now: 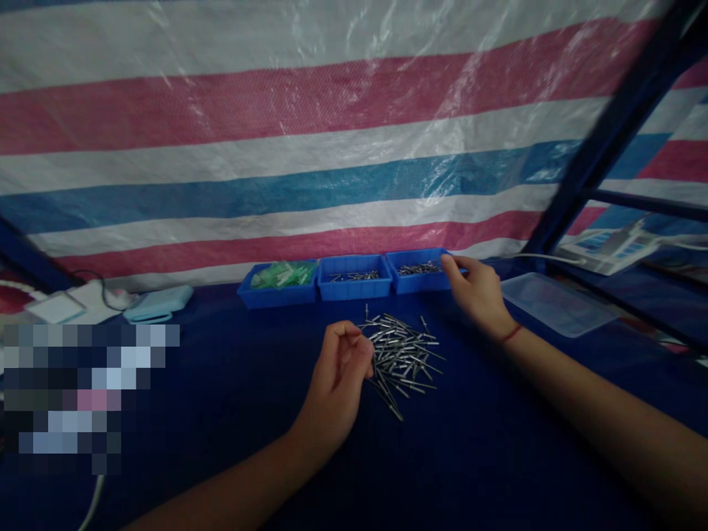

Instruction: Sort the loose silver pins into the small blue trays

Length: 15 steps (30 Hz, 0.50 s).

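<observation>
A loose pile of metal rivets [401, 354] lies on the dark blue table [221, 413]. At the pile's left edge is my left hand [343, 376], its fingers curled toward the thumb; what they hold, if anything, is hidden. My right hand [479, 295] is at the right end of the right blue bin [417, 284], which holds small metal pieces. Its thumb and fingers are close together, and anything between them is too small to tell. The middle blue bin [354, 289] contains fewer metal pieces. Green-and-clear plastic packets [283, 274] fill the left blue bin [276, 297].
A clear plastic lid or tray [558, 302] lies to the right, near a dark metal frame [602, 133]. Further left are a light blue case [160, 302] and a white box [63, 306] with cables. A striped plastic sheet [276, 162] hangs behind the bins.
</observation>
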{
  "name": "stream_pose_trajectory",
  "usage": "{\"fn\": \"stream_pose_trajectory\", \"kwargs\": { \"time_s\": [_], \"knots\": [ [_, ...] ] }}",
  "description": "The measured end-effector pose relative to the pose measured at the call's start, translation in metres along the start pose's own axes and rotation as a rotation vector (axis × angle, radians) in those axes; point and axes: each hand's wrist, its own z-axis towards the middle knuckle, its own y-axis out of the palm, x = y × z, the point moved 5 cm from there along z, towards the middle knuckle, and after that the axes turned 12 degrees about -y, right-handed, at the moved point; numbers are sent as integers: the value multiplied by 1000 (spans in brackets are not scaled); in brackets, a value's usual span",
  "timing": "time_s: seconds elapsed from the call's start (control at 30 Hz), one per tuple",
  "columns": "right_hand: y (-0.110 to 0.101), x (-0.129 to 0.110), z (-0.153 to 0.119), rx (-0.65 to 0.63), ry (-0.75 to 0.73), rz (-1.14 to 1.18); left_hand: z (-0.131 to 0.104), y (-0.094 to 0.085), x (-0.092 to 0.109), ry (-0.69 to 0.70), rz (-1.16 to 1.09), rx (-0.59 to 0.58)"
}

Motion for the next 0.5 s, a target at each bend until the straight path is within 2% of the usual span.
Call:
{"fn": "stream_pose_trajectory", "kwargs": {
  "time_s": [0.13, 0.2, 0.3, 0.37, 0.5],
  "knots": [
    [-1, 16, -1, -22, 29, 21, 5, -9, 11, 117, 128, 26],
    [-1, 11, -7, -45, 29, 51, 13, -18, 21, 227, 313, 34],
    [4, -10, -18, -136, -25, 125, 29, -35, 28, 350, 615, 48],
    [6, -32, -28, -206, -124, 178, 39, -42, 27, 410, 744, -26],
    [4, -77, -49, -326, -378, 215, 45, -42, 14, 463, 885, -286]
  ]
}}
